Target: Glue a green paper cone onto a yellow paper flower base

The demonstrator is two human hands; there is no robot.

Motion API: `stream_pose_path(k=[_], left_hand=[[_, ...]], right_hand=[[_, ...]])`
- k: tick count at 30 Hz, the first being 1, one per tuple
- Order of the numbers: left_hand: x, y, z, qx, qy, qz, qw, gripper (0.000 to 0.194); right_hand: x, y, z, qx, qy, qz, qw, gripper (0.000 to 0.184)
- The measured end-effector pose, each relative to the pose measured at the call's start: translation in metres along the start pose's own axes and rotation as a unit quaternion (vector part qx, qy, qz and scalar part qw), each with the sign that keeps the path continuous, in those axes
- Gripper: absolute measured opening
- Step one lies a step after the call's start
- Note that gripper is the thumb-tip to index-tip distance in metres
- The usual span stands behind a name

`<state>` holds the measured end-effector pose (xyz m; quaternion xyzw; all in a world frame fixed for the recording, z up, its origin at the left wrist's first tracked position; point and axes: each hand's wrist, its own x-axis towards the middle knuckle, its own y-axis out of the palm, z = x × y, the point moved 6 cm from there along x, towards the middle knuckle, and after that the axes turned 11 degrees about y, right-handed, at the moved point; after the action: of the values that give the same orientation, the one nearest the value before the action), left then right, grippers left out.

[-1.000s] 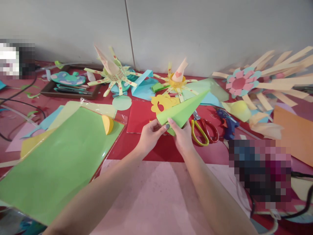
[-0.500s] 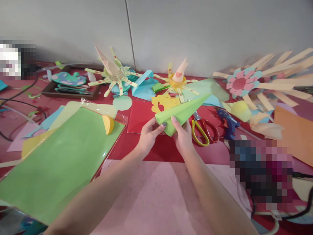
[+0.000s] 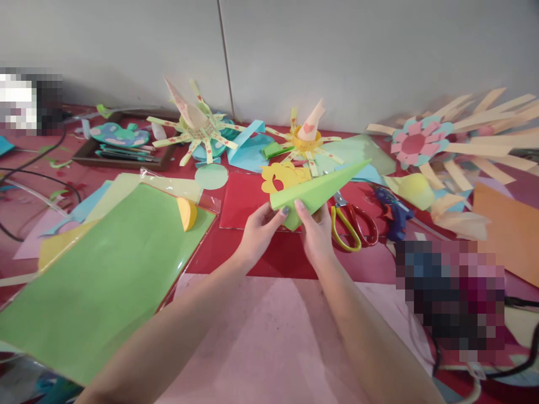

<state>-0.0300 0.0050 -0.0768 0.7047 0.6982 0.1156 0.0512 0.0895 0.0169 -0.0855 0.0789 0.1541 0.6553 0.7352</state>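
Observation:
A light green paper cone (image 3: 320, 188) is held up between both hands, its narrow tip pointing to the upper right. My left hand (image 3: 261, 229) pinches the wide lower-left end, thumb in front. Further along the lower edge, my right hand (image 3: 315, 231) grips the cone with its thumb on the front and the fingers hidden behind. Just behind the cone lies a yellow paper flower shape (image 3: 280, 177) on a red sheet (image 3: 240, 202). Scissors with yellow and red handles (image 3: 353, 227) rest right of my right hand.
Green sheets in a clear sleeve (image 3: 105, 280) lie left, with a yellow paper piece (image 3: 186, 214) on top. Paper crafts (image 3: 307, 137) stand along the wall. A blue glue gun (image 3: 393, 213) lies right of the scissors. A brown tray (image 3: 122, 160) holds pencils.
The cone has turned slightly and its tip has shifted a little to the right; its wide end looks more tightly rolled. Both hands keep their hold.

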Motion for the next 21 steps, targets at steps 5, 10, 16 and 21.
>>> stream_pose_path(k=[5, 10, 16, 21], left_hand=[[0.0000, -0.0019, 0.0015, 0.027, -0.005, -0.001, 1.000, 0.025], [0.0001, -0.0032, 0.0006, 0.024, 0.008, -0.008, 1.000, 0.025], [0.0005, -0.0048, -0.0006, 0.010, 0.018, -0.014, 1.000, 0.029], [0.0004, -0.0033, 0.0025, -0.034, 0.000, -0.006, 0.999, 0.027]], right_hand=[[-0.0001, -0.0002, 0.0004, -0.014, -0.007, -0.002, 1.000, 0.046], [0.0002, 0.0006, 0.0009, -0.025, -0.015, -0.002, 1.000, 0.047], [-0.0004, 0.0017, 0.0022, -0.031, -0.023, -0.006, 0.999, 0.049], [-0.0015, 0.0036, 0.0035, 0.008, -0.007, 0.018, 1.000, 0.048]])
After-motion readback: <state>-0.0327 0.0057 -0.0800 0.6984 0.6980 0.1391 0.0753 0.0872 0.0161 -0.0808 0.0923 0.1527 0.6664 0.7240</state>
